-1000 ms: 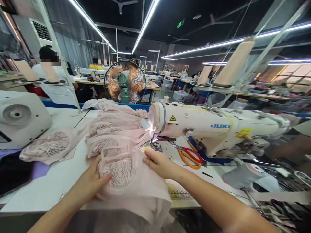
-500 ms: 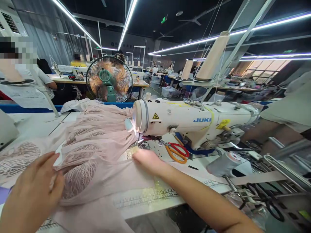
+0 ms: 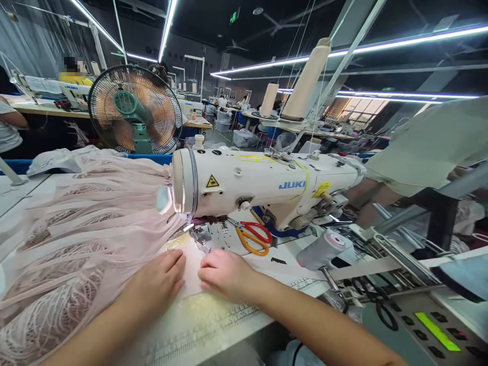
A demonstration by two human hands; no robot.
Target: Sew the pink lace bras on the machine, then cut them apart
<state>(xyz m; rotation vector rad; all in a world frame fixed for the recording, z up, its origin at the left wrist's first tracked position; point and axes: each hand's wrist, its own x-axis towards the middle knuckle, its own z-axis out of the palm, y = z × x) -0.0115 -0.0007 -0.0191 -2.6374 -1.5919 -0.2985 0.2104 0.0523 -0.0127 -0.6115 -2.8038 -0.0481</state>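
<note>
Pale pink lace fabric (image 3: 102,213) lies gathered in folds left of the sewing machine (image 3: 244,178) and runs under its lit needle area. My left hand (image 3: 158,279) is closed on the fabric just in front of the needle, fingers bunched together. Close beside it, my right hand (image 3: 226,277) pinches the fabric's right edge with curled fingers. The fingertips of both hands are partly hidden. Scissors (image 3: 253,239) with one orange and one red handle lie on the machine bed, right of the needle.
A measuring scale (image 3: 244,315) runs along the table's front edge. A grey thread cone (image 3: 324,249) stands at the right, near a control panel (image 3: 436,330) with a green display. Behind the table are a large fan (image 3: 135,109) and tall thread cones (image 3: 307,81). A person (image 3: 427,147) stands at right.
My left hand has moved right from the outer folds to beside my right hand. My right hand has come slightly nearer me along the fabric. The view has turned right.
</note>
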